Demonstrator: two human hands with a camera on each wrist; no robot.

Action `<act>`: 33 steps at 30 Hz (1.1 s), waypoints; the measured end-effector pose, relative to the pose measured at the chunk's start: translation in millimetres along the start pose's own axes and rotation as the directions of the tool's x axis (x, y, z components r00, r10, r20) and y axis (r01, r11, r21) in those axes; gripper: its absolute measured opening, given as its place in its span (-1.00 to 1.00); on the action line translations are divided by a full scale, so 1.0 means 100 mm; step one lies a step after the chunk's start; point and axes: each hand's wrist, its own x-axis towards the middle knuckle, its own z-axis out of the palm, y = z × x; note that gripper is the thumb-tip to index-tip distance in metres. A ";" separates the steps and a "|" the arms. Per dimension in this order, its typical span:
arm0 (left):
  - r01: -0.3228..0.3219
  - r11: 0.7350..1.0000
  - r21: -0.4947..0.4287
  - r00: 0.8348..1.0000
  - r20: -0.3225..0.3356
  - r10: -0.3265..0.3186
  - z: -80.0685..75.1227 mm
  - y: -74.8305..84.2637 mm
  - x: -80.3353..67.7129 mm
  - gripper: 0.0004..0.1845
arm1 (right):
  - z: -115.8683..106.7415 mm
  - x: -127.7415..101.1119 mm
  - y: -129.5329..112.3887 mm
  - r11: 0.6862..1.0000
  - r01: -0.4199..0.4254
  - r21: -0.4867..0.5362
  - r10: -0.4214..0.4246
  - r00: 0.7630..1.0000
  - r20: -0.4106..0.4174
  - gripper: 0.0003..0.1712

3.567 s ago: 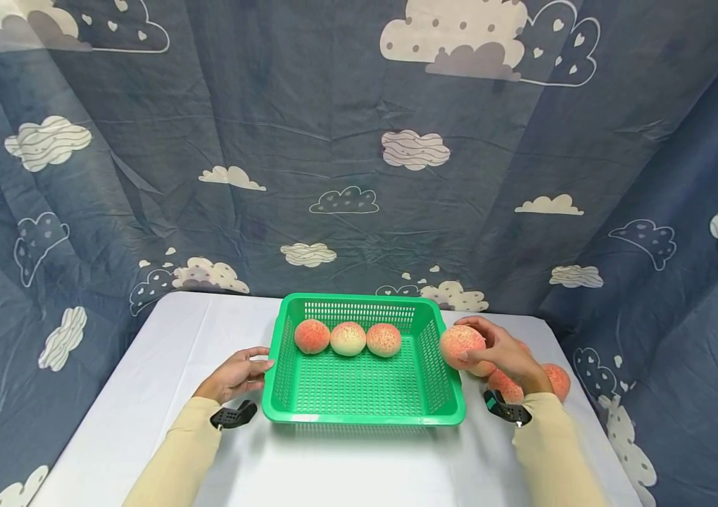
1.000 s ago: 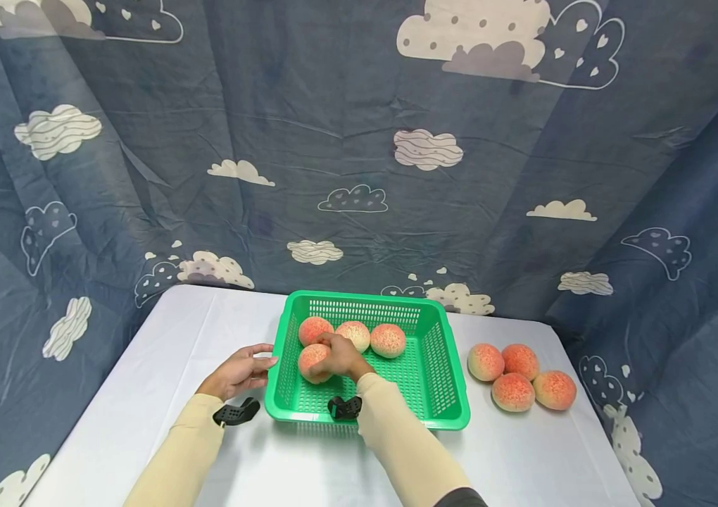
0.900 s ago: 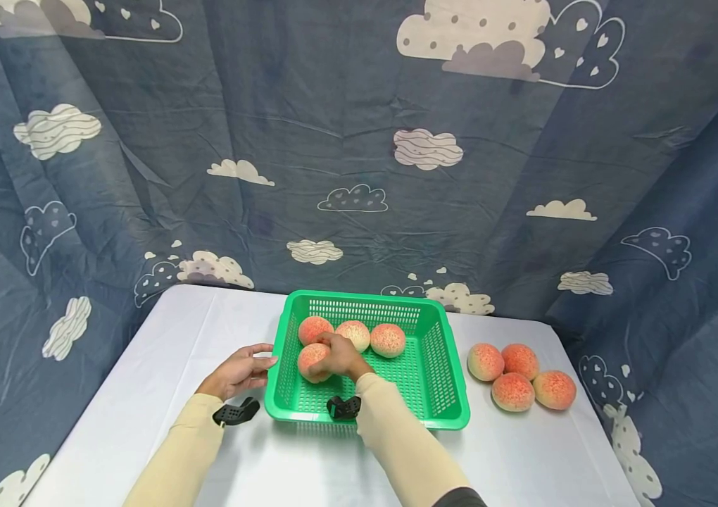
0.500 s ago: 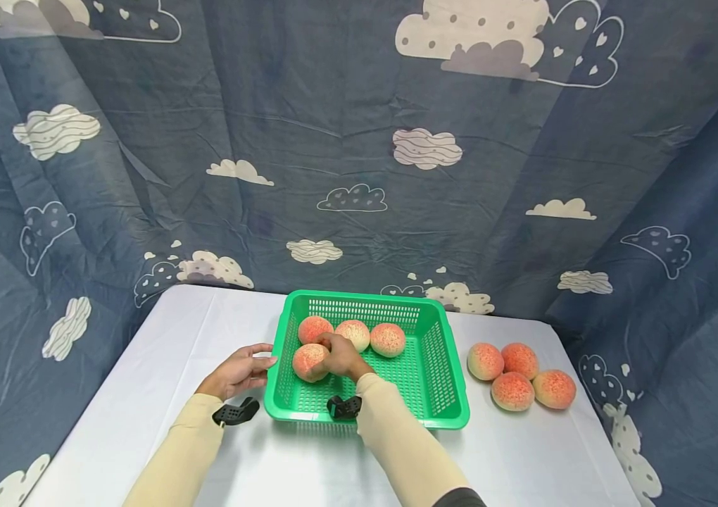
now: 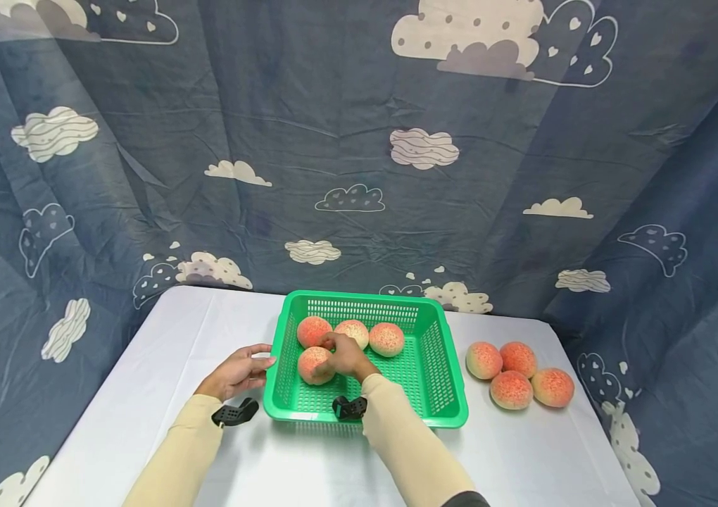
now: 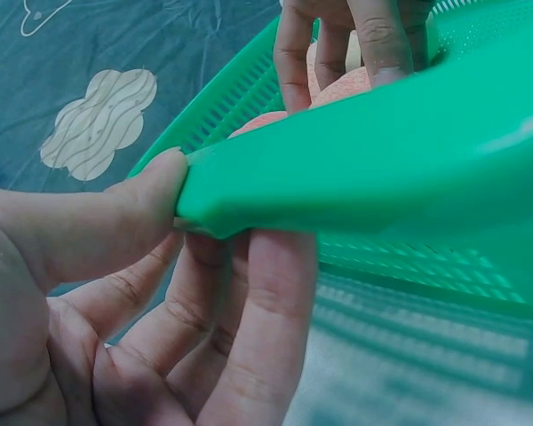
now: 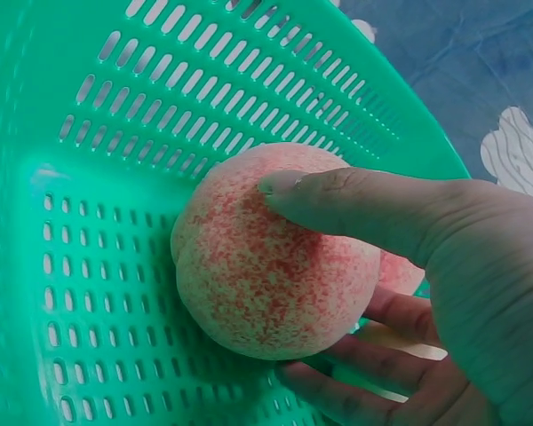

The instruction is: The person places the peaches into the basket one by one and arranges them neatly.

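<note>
A green plastic basket [image 5: 365,420] stands on the table. My left hand [image 5: 238,373] pinches its left rim, thumb on top and fingers underneath, as the left wrist view shows. Inside the basket, a row of three peaches lies along the back: a red one [image 5: 313,331], a paler one [image 5: 354,331] and a speckled one [image 5: 387,339]. In front of the red one sits another speckled peach [image 7: 266,266]. My right hand [image 5: 348,355] holds this peach at its right side, with the thumb on it and the other fingers round its far side, partly hidden.
Several more peaches [image 5: 511,389] lie in a group on the white tablecloth [image 5: 511,458] to the right of the basket. A dark blue curtain [image 5: 334,141] with cloud prints hangs behind and beside the table.
My right hand has carried a peach from the right of the basket to its left front. Over the last half second, hand and peach shifted slightly right. The left hand has stayed on the rim.
</note>
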 end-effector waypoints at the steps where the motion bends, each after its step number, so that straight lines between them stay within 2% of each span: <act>1: 0.002 1.000 0.000 1.000 0.000 -0.002 0.00 0.00 0.00 -0.48 | 0.00 0.00 0.00 1.000 0.003 0.004 -0.003 1.000 -0.001 -0.37; 11: 0.001 1.000 -0.007 1.000 -0.002 -0.001 0.01 0.01 -0.01 -0.48 | -0.13 -0.07 0.02 0.997 0.051 0.060 -0.052 0.999 0.015 -0.39; 18: 0.006 1.000 0.003 1.000 -0.013 -0.006 0.02 0.02 -0.02 -0.48 | -0.36 -0.24 -0.05 0.967 0.076 0.244 -0.100 0.991 0.087 -0.42; 20: 0.009 1.000 0.009 1.000 -0.015 -0.009 0.03 0.03 -0.02 -0.48 | -0.44 -0.26 -0.04 0.960 0.071 0.270 -0.103 0.989 0.106 -0.40; 24: 0.011 1.000 0.014 1.000 -0.014 -0.010 0.02 0.04 -0.01 -0.48 | -0.57 -0.25 0.05 0.960 0.059 0.275 -0.095 0.988 0.120 -0.35; 33: 0.005 1.000 0.019 1.000 0.011 -0.005 0.02 0.03 -0.02 -0.50 | -0.99 -0.48 0.21 0.964 0.050 0.262 -0.077 0.993 0.094 -0.34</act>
